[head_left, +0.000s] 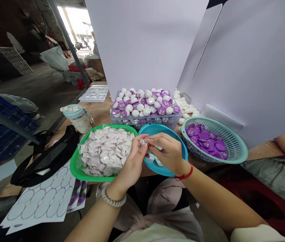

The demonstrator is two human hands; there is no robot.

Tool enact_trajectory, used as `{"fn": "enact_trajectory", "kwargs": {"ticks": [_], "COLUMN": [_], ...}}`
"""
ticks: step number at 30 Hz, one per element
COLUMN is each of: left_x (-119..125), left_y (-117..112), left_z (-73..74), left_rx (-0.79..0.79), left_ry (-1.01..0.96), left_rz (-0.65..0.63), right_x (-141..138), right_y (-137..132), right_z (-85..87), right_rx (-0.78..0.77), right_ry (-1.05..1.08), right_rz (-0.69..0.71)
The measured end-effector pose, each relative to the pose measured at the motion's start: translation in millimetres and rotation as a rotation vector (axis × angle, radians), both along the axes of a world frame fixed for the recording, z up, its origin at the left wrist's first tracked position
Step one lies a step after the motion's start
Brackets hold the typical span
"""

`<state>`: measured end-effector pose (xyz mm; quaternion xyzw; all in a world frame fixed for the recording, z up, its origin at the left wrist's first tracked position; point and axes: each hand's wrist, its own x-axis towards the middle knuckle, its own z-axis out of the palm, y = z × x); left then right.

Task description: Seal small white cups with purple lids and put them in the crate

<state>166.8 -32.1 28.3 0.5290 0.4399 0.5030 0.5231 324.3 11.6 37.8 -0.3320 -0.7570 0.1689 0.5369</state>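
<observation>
Two-hand grip (143,143) between green basket (75,168), blue bowl (154,128)

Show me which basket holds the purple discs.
The round pale-teal basket on the right, with loose purple discs in it; the green basket holds white packets instead.

Camera, worn on the person's head: single view, facing forward and down. Near: left hand (129,164) and right hand (167,153), close below the lens. Middle: the table (99,112), seen from its near side. Far left: a bright doorway (73,27), well beyond the table.
</observation>
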Motion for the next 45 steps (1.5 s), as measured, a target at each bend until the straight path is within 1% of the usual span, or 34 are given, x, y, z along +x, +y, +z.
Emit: {"fn": "enact_trajectory", "kwargs": {"ticks": [3, 5, 7, 8, 10, 11, 12, 13, 14, 15, 16, 17, 19, 21, 24, 28, 31, 35, 37, 39, 41, 43, 45], "left_x": [2.9, 1.3, -1.3, -2.5, -4.4, -5.3, -6.3, -7.5, -8.8, -10.2, -11.5, -12.3, -12.4, -10.1, -5.0, -1.5, -1.1, -0.6, -0.3, -0.1, -0.3, -1.0, -2.2], "left_y": [0.0, 1.9, 5.4, 7.7, 12.6, 14.9, 16.9, 18.5, 19.6, 20.3, 20.6, 20.8, 21.3, 22.1, 23.5, 24.7, 26.0, 28.3, 28.5, 27.5, 25.4, 22.9, 20.6], "left_z": [0.3, 2.2, 4.7, 6.2, 9.9, 12.0, 14.0, 15.8, 17.2, 18.2, 18.6, 18.6, 17.7, 17.1, 18.5, 22.4, 23.7, 22.4, 21.7, 21.4, 21.7, 22.0, 21.8], "left_rx": [-0.033, -0.07, -0.123, -0.15, -0.195, -0.21, -0.223, -0.232, -0.241, -0.25, -0.257, -0.266, -0.288, -0.305, -0.305, -0.334, -0.372, -0.385, -0.379, -0.379, -0.383, -0.377, -0.364], "left_ry": [-0.146, -0.214, -0.279, -0.313, -0.361, -0.368, -0.368, -0.365, -0.363, -0.36, -0.355, -0.346, -0.326, -0.327, -0.373, -0.434, -0.471, -0.487, -0.492, -0.497, -0.495, -0.484, -0.466], "left_rz": [0.006, 0.003, -0.002, 0.001, 0.029, 0.052, 0.076, 0.095, 0.11, 0.115, 0.115, 0.113, 0.107, 0.107, 0.118, 0.107, 0.081, 0.086, 0.1, 0.101, 0.096, 0.096, 0.103], "right_x": [4.5, 7.1, 9.1, 10.8, 20.3, 30.3, 45.1, 64.5, 87.8, 113.4, 139.3, 163.3, 199.6, 217.5, 222.4, 227.5, 238.7, 251.0, 252.1, 249.0, 243.1, 236.7, 231.5], "right_y": [-4.4, -14.8, -30.2, -37.3, -43.4, -40.2, -32.3, -19.8, -3.7, 15.2, 35.4, 55.7, 92.5, 119.5, 139.8, 144.0, 139.5, 129.0, 125.4, 124.5, 126.0, 128.6, 130.9], "right_z": [0.8, 2.6, 4.3, 4.9, 5.4, 5.5, 5.6, 5.7, 5.7, 5.3, 4.2, 2.3, -4.3, -13.7, -28.6, -41.3, -43.6, -37.0, -32.9, -32.4, -37.2, -45.6, -53.7], "right_rx": [0.173, 0.208, 0.17, 0.13, 0.018, -0.044, -0.113, -0.195, -0.266, -0.37, -0.491, -0.564, -0.65, -0.706, -0.76, -0.756, -0.73, -0.698, -0.686, -0.687, -0.722, -0.78, -0.826], "right_ry": [-0.177, -0.279, -0.355, -0.351, -0.257, -0.188, -0.142, -0.142, -0.18, -0.332, -0.538, -0.62, -0.731, -0.813, -0.925, -0.997, -1.007, -1.008, -1.016, -1.037, -1.075, -1.119, -1.149], "right_rz": [0.015, 0.017, 0.036, 0.06, 0.13, 0.143, 0.109, 0.027, -0.1, -0.285, -0.439, -0.49, -0.508, -0.484, -0.469, -0.473, -0.474, -0.529, -0.539, -0.518, -0.476, -0.446, -0.452]}}
